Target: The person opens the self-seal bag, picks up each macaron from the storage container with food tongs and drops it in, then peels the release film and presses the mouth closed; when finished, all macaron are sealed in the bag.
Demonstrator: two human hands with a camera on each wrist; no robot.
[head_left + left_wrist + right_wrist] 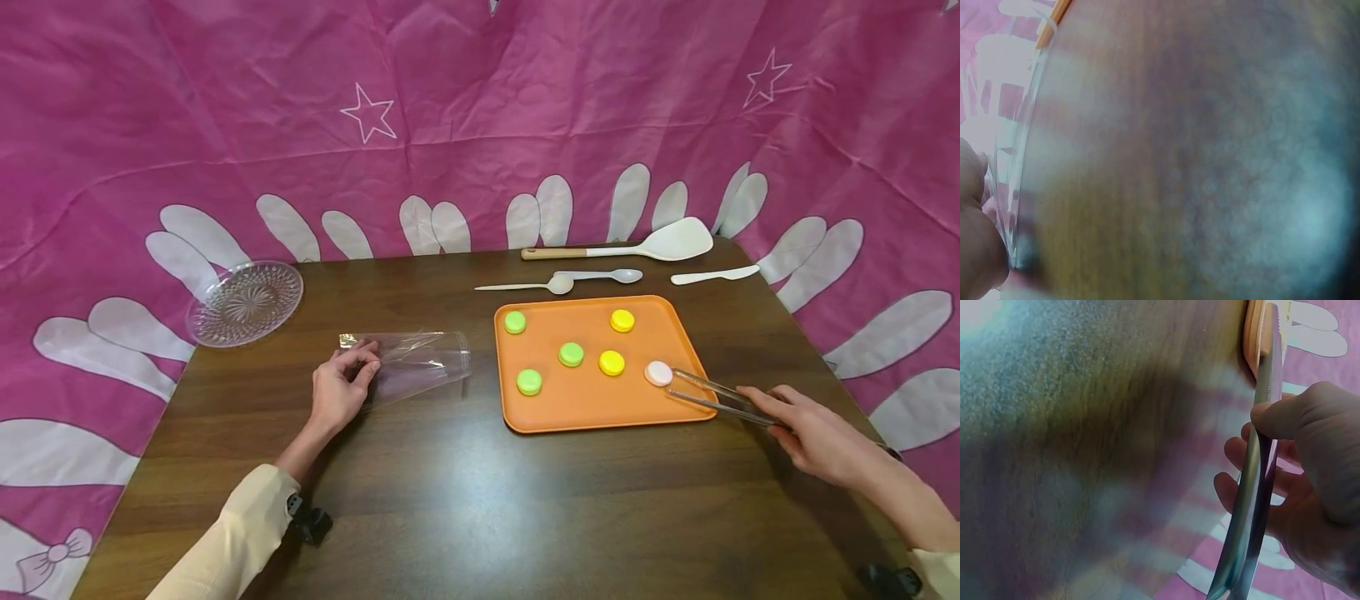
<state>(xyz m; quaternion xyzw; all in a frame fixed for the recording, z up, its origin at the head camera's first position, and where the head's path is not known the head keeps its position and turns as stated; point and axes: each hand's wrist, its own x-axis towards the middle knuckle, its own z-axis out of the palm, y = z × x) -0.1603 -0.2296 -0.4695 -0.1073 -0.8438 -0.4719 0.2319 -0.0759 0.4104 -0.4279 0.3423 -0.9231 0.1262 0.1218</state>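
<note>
My left hand (pixel 342 387) pinches the near end of a clear plastic bag (pixel 423 360), whose wide end points toward the tray. In the left wrist view the bag (pixel 1021 137) runs up from the thumb and fingers. Metal tongs (pixel 723 400) are gripped in my right hand (pixel 817 429), also seen along the fingers in the right wrist view. The tips of the tongs are parted beside a pale pink macaron (pixel 658 372) at the right of an orange tray (pixel 547 414). Green macarons (pixel 571 354) and yellow macarons (pixel 611 362) lie on the same tray.
Behind the tray lie a white spatula with a wooden handle (pixel 555 253), two plastic spoons (pixel 558 284) and a white knife (pixel 712 276). A clear patterned plate (pixel 247 302) sits at the table's back left. Pink cloth (pixel 450 100) hangs around the wooden table (pixel 465 500).
</note>
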